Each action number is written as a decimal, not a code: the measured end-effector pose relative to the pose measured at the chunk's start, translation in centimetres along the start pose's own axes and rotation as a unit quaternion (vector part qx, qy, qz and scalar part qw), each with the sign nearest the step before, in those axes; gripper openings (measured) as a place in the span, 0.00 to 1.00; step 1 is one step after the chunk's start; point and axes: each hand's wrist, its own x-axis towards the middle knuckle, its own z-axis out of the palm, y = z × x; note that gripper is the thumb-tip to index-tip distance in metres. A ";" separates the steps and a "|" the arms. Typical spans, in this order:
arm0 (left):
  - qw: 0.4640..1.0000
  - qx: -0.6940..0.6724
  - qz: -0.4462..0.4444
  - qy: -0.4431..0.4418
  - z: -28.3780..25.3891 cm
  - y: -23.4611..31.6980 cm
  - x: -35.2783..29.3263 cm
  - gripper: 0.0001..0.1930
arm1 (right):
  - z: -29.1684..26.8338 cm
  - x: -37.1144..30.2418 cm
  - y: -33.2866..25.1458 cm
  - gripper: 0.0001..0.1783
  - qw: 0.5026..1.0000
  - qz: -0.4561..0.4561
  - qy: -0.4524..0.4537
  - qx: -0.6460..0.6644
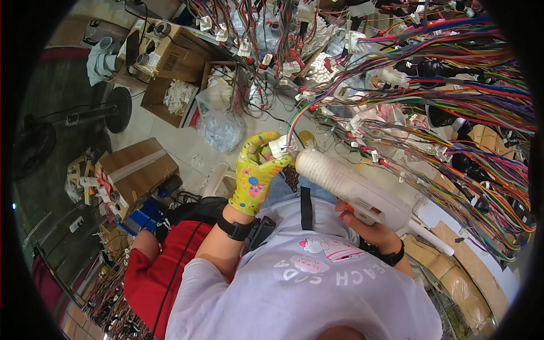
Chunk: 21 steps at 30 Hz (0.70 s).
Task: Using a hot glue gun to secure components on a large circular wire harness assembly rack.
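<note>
My left hand [256, 173], in a yellow flowered glove, is closed around a white plastic connector [279, 147]. Several thin coloured wires [293, 122] run from that connector up toward the bundles at the upper right. In my right hand [362, 225], bare, is a white gun-like tool [382, 205] with a ribbed, wrapped barrel [320, 170]. The barrel's end sits close beside the connector and my gloved fingertips; whether they touch I cannot tell. Part of my right hand is hidden under the tool's body.
Thick bundles of coloured wires [453, 93] with white connectors hang at the upper right. Beyond my left hand are open cardboard boxes [161, 93] and a clear plastic bag [221, 130]. At left stand a closed carton [139, 173] and a black fan [118, 109]. Someone in red [170, 266] is beside me.
</note>
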 end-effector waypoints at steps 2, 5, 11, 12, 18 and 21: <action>1.000 0.021 0.007 0.001 0.0 0.1 0.0 0.23 | 0.0 0.0 -0.1 0.24 1.000 0.004 0.001 0.005; 0.999 0.038 0.019 0.002 0.2 0.4 -0.1 0.23 | 0.0 0.1 -0.1 0.22 1.000 -0.001 0.001 0.002; 0.998 0.047 0.043 0.012 0.7 0.6 -0.1 0.25 | -0.1 0.1 0.2 0.20 1.000 -0.005 -0.002 -0.014; 0.998 0.047 0.043 0.012 0.7 0.6 -0.1 0.25 | -0.2 0.1 0.3 0.20 1.000 -0.006 -0.004 -0.023; 0.998 0.047 0.051 0.010 0.5 0.4 -0.1 0.25 | -0.3 0.1 0.2 0.20 0.996 -0.027 -0.007 -0.090; 0.997 0.055 0.059 0.014 0.5 0.5 -0.1 0.25 | -0.3 0.1 0.2 0.20 0.993 -0.032 -0.004 -0.116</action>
